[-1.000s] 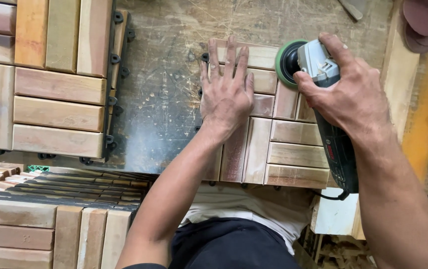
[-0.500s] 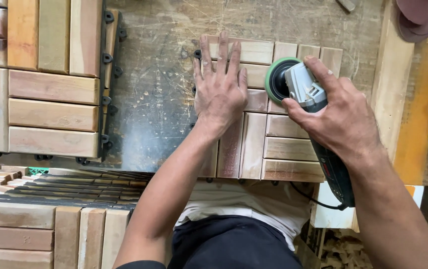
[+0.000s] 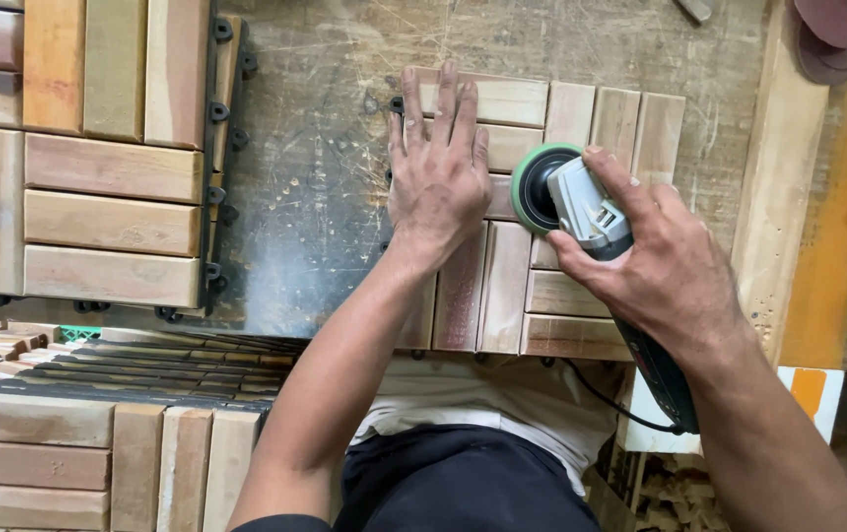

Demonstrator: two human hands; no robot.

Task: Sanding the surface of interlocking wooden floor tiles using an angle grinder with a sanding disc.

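A square wooden deck tile [image 3: 591, 118] made of short slats lies on the scratched workbench [image 3: 315, 197]. My left hand [image 3: 438, 172] presses flat on the tile's left slats, fingers spread. My right hand [image 3: 655, 261] grips a grey and black power sander [image 3: 581, 207] whose round green-rimmed pad sits on the middle of the tile, right beside my left hand. The sander's black body and cord run back under my right forearm.
Finished deck tiles [image 3: 98, 148] with black plastic clips lie on the bench at the left. A stack of more tiles [image 3: 78, 433] stands at the lower left. A wooden rail [image 3: 778, 187] borders the bench at the right, with round sanding discs [image 3: 837, 34] at the top right.
The sander has moved from the tile's upper right corner toward its middle, closer to my left hand. The left hand has stayed pressed on the tile.
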